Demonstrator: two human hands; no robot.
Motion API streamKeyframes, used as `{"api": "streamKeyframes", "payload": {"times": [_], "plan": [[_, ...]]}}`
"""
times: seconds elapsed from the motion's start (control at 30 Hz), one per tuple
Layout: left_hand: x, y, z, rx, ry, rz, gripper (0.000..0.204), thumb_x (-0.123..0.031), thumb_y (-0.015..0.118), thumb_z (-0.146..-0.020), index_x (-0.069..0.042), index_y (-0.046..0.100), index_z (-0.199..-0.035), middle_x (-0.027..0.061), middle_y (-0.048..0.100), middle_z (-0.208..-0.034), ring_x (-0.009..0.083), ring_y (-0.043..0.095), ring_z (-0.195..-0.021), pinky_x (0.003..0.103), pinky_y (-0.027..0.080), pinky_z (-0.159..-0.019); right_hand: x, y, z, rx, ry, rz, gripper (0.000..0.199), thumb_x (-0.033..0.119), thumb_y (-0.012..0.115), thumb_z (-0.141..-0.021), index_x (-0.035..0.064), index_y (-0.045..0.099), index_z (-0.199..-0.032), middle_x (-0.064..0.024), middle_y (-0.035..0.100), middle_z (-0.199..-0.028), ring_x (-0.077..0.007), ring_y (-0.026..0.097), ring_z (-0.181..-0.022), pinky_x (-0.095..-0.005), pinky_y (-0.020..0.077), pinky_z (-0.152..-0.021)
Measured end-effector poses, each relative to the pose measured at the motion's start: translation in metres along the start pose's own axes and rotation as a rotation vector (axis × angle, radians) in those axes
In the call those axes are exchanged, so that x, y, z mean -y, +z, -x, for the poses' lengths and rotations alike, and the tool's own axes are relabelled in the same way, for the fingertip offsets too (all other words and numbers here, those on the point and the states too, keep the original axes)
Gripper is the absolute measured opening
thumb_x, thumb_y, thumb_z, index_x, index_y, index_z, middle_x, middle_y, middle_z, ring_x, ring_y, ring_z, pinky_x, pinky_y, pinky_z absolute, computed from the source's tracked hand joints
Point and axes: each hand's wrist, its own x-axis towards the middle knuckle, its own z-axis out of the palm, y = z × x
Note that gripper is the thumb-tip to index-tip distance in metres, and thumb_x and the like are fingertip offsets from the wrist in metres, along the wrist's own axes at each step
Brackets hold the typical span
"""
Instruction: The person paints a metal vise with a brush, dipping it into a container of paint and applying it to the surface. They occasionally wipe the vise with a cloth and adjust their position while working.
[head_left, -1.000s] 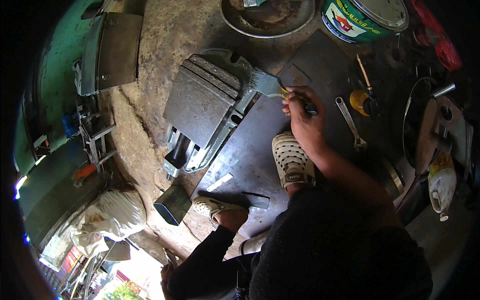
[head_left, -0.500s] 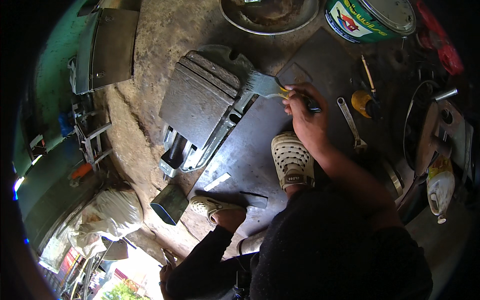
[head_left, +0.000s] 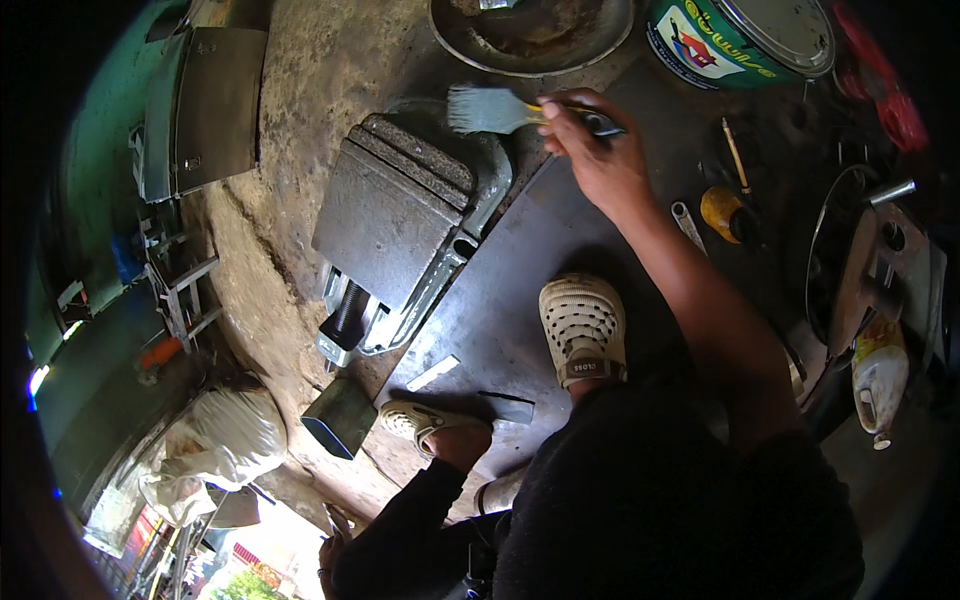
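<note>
In my right hand [head_left: 600, 150] is a flat paintbrush [head_left: 485, 110], gripped by its handle with the fingers closed. Its grey-coated bristles point left, over the far end of a grey metal bench vise [head_left: 395, 215]; whether they touch it I cannot tell. The vise lies left of my feet, its dark screw toward the near end, and the metal looks shiny along the right side. Down at the lower left, my left hand [head_left: 327, 555] shows only in part beside my dark trouser leg, and its fingers are too unclear to read.
My feet in cream clogs [head_left: 583, 325] stand by a dark metal sheet [head_left: 480, 300]. A round metal pan [head_left: 535, 70] and a green paint can [head_left: 740, 45] are beyond. To the right are a wrench [head_left: 688, 225] and a bottle [head_left: 880, 385]; a square tube [head_left: 338, 415] lies near left.
My right hand has moved away from me and to the left with the paintbrush. The bristles have gone from the vise's right side to its far end.
</note>
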Motion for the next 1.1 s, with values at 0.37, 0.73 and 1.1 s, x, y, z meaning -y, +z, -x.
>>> {"api": "streamKeyframes", "payload": {"times": [0.37,0.73,1.1], "plan": [[0.036,-0.001,-0.016,-0.054,-0.030,0.010,0.047,-0.044,0.050,-0.097,0.001,0.063,-0.094,0.0171,0.067,-0.084,0.0249,0.060,-0.075,0.042,0.048,-0.066,-0.039,0.041,-0.038,0.006,0.140,-0.242,0.025,0.026,0.069,-0.092,0.0031,0.066,-0.100,-0.0085,0.070,-0.084,-0.0112,0.066,-0.071,-0.0225,0.0486,-0.062],[0.005,-0.014,-0.004,-0.037,-0.006,-0.117,0.048,-0.046,0.054,-0.092,-0.001,0.065,-0.101,0.0195,0.069,-0.096,0.0340,0.064,-0.090,0.044,0.049,-0.078,-0.048,0.044,-0.034,0.014,0.265,-0.296,0.021,0.025,0.066,-0.094,0.0056,0.067,-0.102,-0.0056,0.069,-0.084,-0.0092,0.063,-0.071,-0.0222,0.0459,-0.062],[0.012,-0.013,-0.009,-0.053,-0.019,-0.111,0.045,-0.045,0.056,-0.091,-0.002,0.064,-0.102,0.0206,0.068,-0.094,0.0347,0.064,-0.090,0.044,0.049,-0.076,-0.036,0.011,-0.019,0.094,0.332,-0.224,0.023,0.025,0.063,-0.095,0.0046,0.066,-0.104,-0.0050,0.067,-0.084,-0.0094,0.062,-0.074,-0.0225,0.0449,-0.063]]}}
